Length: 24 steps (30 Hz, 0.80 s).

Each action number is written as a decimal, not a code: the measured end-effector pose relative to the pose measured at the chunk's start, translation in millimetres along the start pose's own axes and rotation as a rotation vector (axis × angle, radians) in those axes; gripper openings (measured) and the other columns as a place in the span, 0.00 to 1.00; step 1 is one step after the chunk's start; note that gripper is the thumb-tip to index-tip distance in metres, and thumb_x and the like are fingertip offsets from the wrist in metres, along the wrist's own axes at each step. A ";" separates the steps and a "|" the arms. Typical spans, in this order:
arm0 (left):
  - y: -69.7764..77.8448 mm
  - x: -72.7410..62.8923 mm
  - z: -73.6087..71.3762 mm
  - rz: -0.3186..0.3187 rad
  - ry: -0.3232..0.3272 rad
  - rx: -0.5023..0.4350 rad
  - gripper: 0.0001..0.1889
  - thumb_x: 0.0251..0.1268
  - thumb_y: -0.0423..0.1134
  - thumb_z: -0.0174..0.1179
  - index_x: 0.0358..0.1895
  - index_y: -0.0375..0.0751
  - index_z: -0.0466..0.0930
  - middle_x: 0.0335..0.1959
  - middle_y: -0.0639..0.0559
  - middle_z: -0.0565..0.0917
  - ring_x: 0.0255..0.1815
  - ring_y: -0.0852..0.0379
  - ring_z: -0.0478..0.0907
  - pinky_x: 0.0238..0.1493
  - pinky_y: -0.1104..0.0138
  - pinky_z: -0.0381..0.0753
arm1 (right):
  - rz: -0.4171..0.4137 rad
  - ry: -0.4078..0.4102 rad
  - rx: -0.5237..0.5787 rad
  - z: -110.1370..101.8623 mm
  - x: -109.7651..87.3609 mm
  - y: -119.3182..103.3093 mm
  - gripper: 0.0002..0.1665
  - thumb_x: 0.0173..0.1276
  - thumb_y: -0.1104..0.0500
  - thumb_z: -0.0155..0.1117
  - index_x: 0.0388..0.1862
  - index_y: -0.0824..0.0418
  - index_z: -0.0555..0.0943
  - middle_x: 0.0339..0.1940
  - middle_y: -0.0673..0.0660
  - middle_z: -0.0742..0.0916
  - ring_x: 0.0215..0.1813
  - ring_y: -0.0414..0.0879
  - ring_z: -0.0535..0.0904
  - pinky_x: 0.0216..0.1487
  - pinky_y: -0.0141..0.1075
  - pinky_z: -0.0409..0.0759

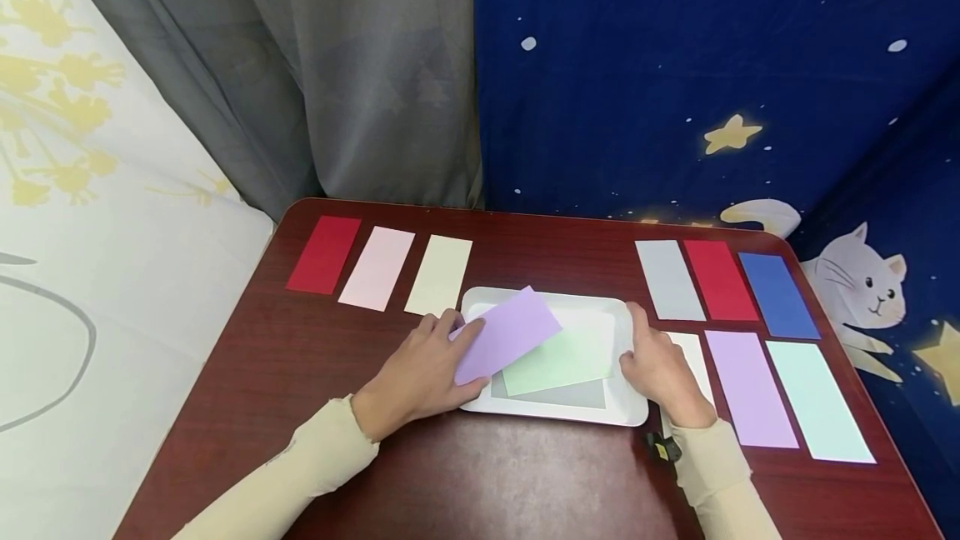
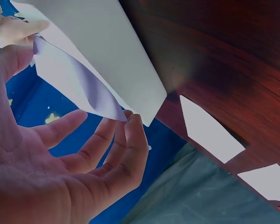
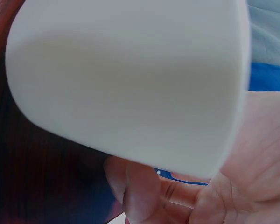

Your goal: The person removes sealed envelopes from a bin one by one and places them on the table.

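Observation:
A lilac paper card (image 1: pixel 510 336) is pinched in my left hand (image 1: pixel 427 367), between the thumb and fingers at its ends. It slants over the left half of a white tray (image 1: pixel 624 408). The left wrist view shows the held card (image 2: pixel 79 81) bowing between thumb and fingertips. Inside the tray lie a pale green card (image 1: pixel 573 363) and, partly beneath it, a grey card (image 1: pixel 547 398). My right hand (image 1: pixel 663 369) grips the tray's right end, with curled fingers below the tray wall (image 3: pixel 130 107) in the right wrist view.
Left of the tray lie a red card (image 1: pixel 324 255), a pink card (image 1: pixel 377 268) and a cream card (image 1: pixel 439 275). To the right are two rows of cards, including a blue card (image 1: pixel 778 296) and a mint card (image 1: pixel 821 401). My right hand partly covers a white card (image 1: pixel 693 352).

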<state>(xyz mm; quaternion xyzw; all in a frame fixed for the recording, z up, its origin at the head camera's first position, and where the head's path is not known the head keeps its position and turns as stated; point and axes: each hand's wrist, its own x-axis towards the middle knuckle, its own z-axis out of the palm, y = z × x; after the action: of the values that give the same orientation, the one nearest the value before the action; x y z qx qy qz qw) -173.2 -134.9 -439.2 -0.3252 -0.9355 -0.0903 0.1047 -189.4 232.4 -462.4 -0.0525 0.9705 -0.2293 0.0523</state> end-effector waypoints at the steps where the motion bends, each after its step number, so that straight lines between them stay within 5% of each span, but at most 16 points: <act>1: -0.2 -1.3 0.0 -0.007 -0.002 0.001 0.39 0.67 0.61 0.72 0.74 0.40 0.79 0.55 0.36 0.81 0.44 0.39 0.81 0.41 0.53 0.87 | 0.001 0.000 0.000 -0.1 -0.1 -0.1 0.45 0.69 0.71 0.60 0.83 0.72 0.56 0.42 0.75 0.87 0.29 0.59 0.84 0.31 0.55 0.82; 24: -5.2 -41.6 -1.2 -0.279 -0.085 -0.078 0.43 0.65 0.59 0.71 0.80 0.43 0.73 0.54 0.38 0.73 0.40 0.41 0.75 0.32 0.53 0.85 | -0.002 0.004 0.003 -0.9 0.0 -0.7 0.45 0.68 0.71 0.59 0.83 0.71 0.56 0.40 0.75 0.87 0.26 0.56 0.81 0.29 0.52 0.79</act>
<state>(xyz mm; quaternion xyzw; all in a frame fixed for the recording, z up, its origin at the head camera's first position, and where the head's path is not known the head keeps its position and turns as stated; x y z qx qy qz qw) -144.5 -163.7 -449.1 -0.1995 -0.9710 -0.1264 0.0385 -189.5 232.1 -461.3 -0.0528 0.9702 -0.2311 0.0504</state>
